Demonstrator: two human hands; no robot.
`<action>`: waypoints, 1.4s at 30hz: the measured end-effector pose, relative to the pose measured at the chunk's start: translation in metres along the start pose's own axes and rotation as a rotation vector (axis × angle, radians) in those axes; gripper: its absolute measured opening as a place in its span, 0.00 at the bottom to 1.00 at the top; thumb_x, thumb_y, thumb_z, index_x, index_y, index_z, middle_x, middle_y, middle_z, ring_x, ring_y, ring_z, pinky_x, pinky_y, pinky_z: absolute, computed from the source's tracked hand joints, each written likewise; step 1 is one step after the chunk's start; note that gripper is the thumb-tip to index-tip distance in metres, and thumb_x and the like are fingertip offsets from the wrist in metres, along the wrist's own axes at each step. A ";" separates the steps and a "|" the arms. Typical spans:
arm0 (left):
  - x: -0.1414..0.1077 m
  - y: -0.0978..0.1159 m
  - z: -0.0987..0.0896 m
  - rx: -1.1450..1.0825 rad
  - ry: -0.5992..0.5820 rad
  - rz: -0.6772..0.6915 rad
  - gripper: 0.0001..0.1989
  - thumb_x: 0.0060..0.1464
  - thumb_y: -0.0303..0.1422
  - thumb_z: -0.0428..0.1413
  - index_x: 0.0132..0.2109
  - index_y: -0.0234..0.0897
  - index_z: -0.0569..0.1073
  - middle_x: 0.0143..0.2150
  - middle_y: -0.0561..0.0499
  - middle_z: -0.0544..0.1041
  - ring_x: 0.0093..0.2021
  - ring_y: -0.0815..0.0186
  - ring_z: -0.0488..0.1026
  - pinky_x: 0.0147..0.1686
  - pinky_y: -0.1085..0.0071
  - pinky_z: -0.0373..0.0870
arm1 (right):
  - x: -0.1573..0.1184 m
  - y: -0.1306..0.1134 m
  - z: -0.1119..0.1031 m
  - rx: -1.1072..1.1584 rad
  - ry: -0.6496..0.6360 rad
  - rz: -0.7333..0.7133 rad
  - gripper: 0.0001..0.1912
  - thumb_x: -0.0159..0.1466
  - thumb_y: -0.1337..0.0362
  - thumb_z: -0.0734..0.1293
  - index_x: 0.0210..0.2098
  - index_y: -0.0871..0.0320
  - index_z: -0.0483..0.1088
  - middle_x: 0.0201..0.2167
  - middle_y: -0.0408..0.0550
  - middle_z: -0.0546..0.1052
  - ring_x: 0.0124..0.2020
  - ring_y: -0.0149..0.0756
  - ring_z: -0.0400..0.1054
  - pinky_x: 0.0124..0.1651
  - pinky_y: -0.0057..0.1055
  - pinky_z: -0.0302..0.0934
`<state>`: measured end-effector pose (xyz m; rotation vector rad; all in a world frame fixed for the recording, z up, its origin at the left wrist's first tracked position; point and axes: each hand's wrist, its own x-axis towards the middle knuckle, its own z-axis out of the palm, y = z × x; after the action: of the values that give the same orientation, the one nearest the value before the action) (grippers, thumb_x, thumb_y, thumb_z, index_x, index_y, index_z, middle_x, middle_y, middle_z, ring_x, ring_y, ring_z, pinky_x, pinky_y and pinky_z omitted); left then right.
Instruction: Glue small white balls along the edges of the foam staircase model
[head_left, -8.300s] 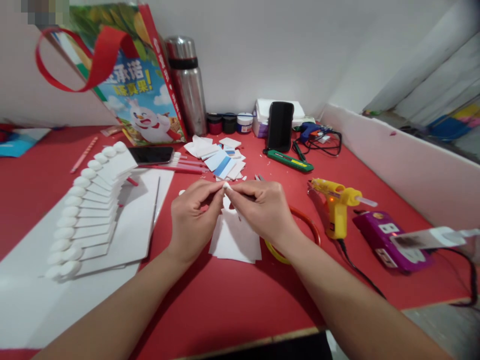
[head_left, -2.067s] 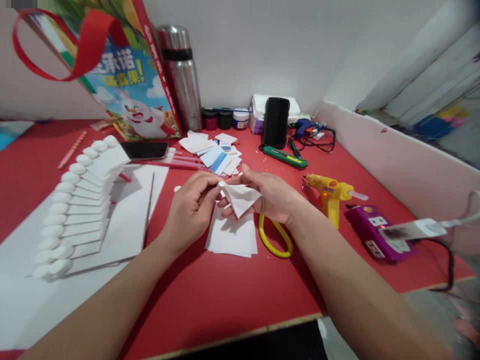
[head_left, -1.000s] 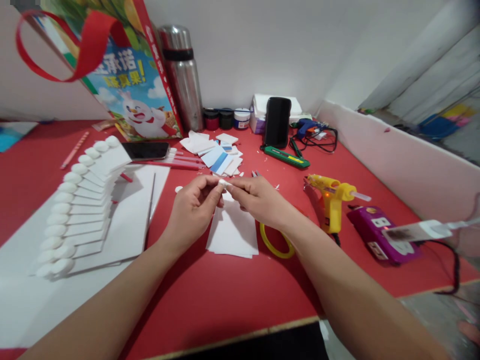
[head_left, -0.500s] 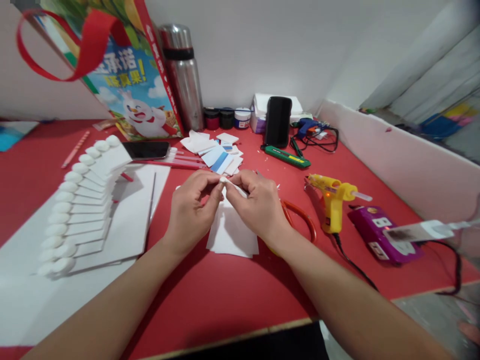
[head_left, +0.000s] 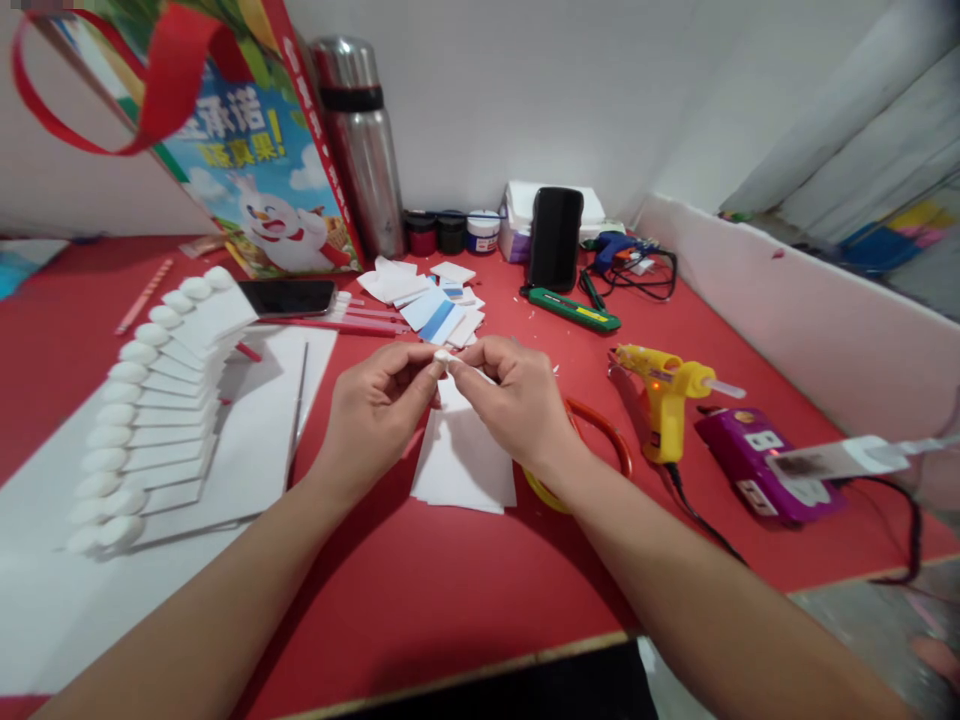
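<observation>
Between my two hands is a small soft-looking white lump (head_left: 443, 356), its kind too small to make out. My left hand (head_left: 373, 405) pinches it between thumb and forefinger. From the other side, my right hand (head_left: 516, 398) holds it the same way, fingers bent and touching. Below the hands lies a stack of white paper cards (head_left: 466, 455). To the left, a curved row of white cards (head_left: 169, 435) is fanned out, each with a round white pad (head_left: 105, 460) at its outer end. Orange-handled scissors (head_left: 611, 430) lie partly hidden under my right wrist.
A yellow glue gun (head_left: 666, 400) stands at right, beside a purple power strip (head_left: 757, 465). Behind the hands are paper scraps (head_left: 435, 310), a green cutter (head_left: 574, 310), a black phone (head_left: 555, 240), paint jars (head_left: 451, 233) and a steel flask (head_left: 367, 150).
The view has shifted slightly. Both hands stay together over the stack, still pinching the white lump, which shows a little more between the fingertips.
</observation>
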<state>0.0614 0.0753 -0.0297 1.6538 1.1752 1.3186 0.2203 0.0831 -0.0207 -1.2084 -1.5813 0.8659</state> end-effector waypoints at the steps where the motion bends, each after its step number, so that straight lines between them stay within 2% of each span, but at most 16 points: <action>1: 0.000 0.002 -0.001 0.007 0.000 0.003 0.09 0.61 0.35 0.61 0.46 0.36 0.80 0.38 0.49 0.82 0.31 0.68 0.77 0.33 0.72 0.75 | 0.000 -0.001 0.000 0.027 -0.005 0.025 0.11 0.64 0.61 0.68 0.26 0.57 0.69 0.20 0.39 0.69 0.25 0.30 0.61 0.29 0.29 0.53; 5: 0.000 0.005 -0.002 -0.014 -0.011 -0.033 0.09 0.60 0.35 0.62 0.46 0.36 0.81 0.37 0.50 0.82 0.30 0.68 0.76 0.32 0.72 0.75 | -0.001 -0.002 -0.001 0.070 -0.022 0.053 0.12 0.64 0.61 0.68 0.26 0.56 0.68 0.19 0.39 0.68 0.24 0.30 0.61 0.28 0.29 0.53; 10: -0.001 0.001 0.000 -0.012 0.003 -0.033 0.09 0.60 0.35 0.61 0.44 0.36 0.81 0.35 0.50 0.82 0.29 0.67 0.76 0.31 0.71 0.75 | -0.004 0.000 0.000 -0.193 0.030 -0.145 0.10 0.65 0.64 0.66 0.27 0.57 0.70 0.22 0.41 0.72 0.25 0.30 0.61 0.32 0.30 0.53; 13: -0.002 0.001 0.000 0.109 0.026 0.076 0.08 0.62 0.34 0.60 0.44 0.38 0.81 0.38 0.49 0.82 0.33 0.65 0.78 0.35 0.69 0.76 | -0.007 -0.001 0.001 -0.283 0.046 -0.193 0.09 0.67 0.63 0.65 0.29 0.57 0.71 0.23 0.42 0.74 0.24 0.30 0.61 0.32 0.30 0.53; 18: -0.005 0.002 0.001 0.384 0.084 0.322 0.09 0.65 0.31 0.56 0.48 0.40 0.81 0.44 0.46 0.83 0.45 0.60 0.79 0.46 0.64 0.75 | -0.011 -0.006 0.003 -0.230 0.024 -0.158 0.09 0.69 0.62 0.64 0.34 0.58 0.72 0.28 0.46 0.77 0.28 0.34 0.67 0.34 0.31 0.56; 21: -0.007 -0.001 0.004 0.497 0.116 0.407 0.12 0.65 0.29 0.55 0.51 0.37 0.80 0.47 0.43 0.82 0.47 0.60 0.79 0.49 0.64 0.75 | -0.012 -0.008 0.003 -0.204 -0.010 -0.135 0.11 0.71 0.62 0.63 0.33 0.57 0.71 0.24 0.44 0.75 0.27 0.33 0.66 0.35 0.31 0.57; 24: -0.009 -0.004 0.006 0.537 0.098 0.452 0.14 0.66 0.28 0.53 0.54 0.36 0.79 0.48 0.42 0.82 0.46 0.60 0.79 0.48 0.64 0.76 | -0.011 -0.008 0.000 -0.206 -0.014 -0.146 0.13 0.71 0.62 0.63 0.29 0.56 0.68 0.23 0.43 0.74 0.27 0.33 0.66 0.36 0.31 0.57; 27: -0.009 -0.004 0.005 0.469 0.058 0.405 0.15 0.66 0.28 0.53 0.55 0.38 0.80 0.48 0.43 0.83 0.44 0.61 0.80 0.46 0.65 0.77 | -0.008 -0.006 -0.004 -0.225 -0.020 -0.145 0.12 0.71 0.63 0.63 0.30 0.57 0.69 0.23 0.43 0.73 0.26 0.33 0.66 0.34 0.31 0.56; 31: -0.007 -0.002 0.001 0.188 0.043 0.205 0.10 0.63 0.32 0.59 0.48 0.41 0.83 0.44 0.48 0.84 0.40 0.63 0.81 0.44 0.67 0.80 | -0.003 -0.006 -0.012 -0.268 -0.118 -0.175 0.09 0.70 0.64 0.63 0.34 0.58 0.71 0.23 0.43 0.74 0.26 0.33 0.66 0.33 0.31 0.55; 33: -0.005 -0.002 -0.002 0.069 0.009 0.139 0.09 0.62 0.33 0.61 0.47 0.42 0.84 0.46 0.49 0.84 0.41 0.63 0.82 0.43 0.67 0.81 | -0.002 -0.006 -0.014 -0.278 -0.159 -0.202 0.08 0.69 0.65 0.63 0.35 0.58 0.72 0.24 0.44 0.75 0.27 0.33 0.67 0.34 0.31 0.56; 35: -0.004 -0.003 -0.003 0.032 -0.025 0.146 0.10 0.62 0.33 0.61 0.48 0.42 0.84 0.48 0.49 0.84 0.43 0.62 0.82 0.44 0.67 0.81 | -0.001 -0.006 -0.016 -0.269 -0.172 -0.224 0.08 0.70 0.65 0.63 0.35 0.59 0.73 0.24 0.44 0.75 0.27 0.33 0.68 0.35 0.30 0.57; 38: -0.004 -0.002 -0.004 0.089 -0.018 0.193 0.10 0.63 0.33 0.60 0.49 0.42 0.84 0.48 0.49 0.85 0.45 0.62 0.82 0.47 0.67 0.80 | -0.001 -0.005 -0.017 -0.219 -0.166 -0.231 0.09 0.70 0.63 0.64 0.36 0.59 0.73 0.24 0.44 0.76 0.27 0.32 0.69 0.34 0.30 0.58; 42: -0.005 0.000 -0.003 0.104 -0.004 0.148 0.10 0.63 0.33 0.61 0.50 0.40 0.83 0.45 0.48 0.85 0.43 0.63 0.81 0.47 0.69 0.77 | 0.001 -0.005 -0.018 -0.186 -0.155 -0.148 0.11 0.70 0.60 0.66 0.34 0.60 0.73 0.26 0.45 0.78 0.24 0.30 0.67 0.31 0.28 0.57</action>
<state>0.0585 0.0706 -0.0306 1.8472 1.1552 1.3635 0.2352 0.0830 -0.0099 -1.1581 -1.8858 0.7440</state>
